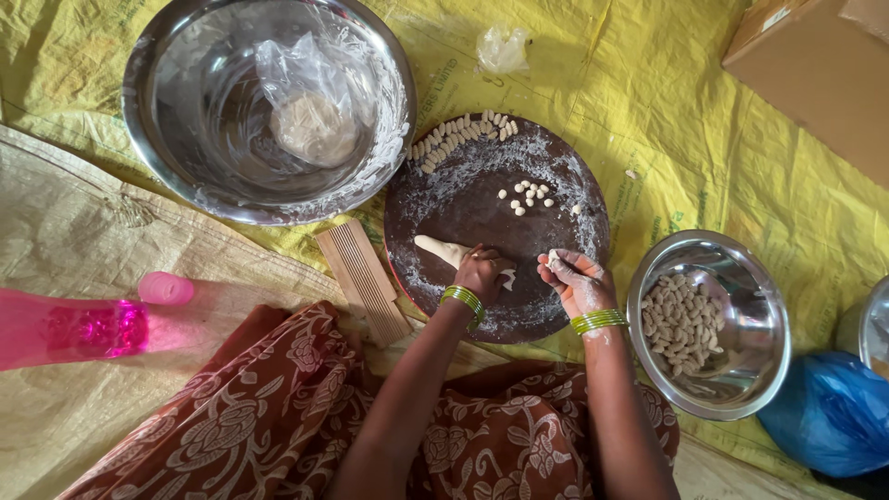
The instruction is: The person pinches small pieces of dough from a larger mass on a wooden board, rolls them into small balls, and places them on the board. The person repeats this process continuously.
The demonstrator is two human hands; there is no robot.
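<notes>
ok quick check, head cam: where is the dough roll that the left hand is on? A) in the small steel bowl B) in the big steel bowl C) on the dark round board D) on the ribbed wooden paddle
C: the left hand presses on the dough roll, which lies on the floured dark round board; the ribbed wooden paddle beside the board is bare.

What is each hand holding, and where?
Left hand grips the dough roll at its near end; right hand pinches a small dough piece in its fingertips.
</notes>
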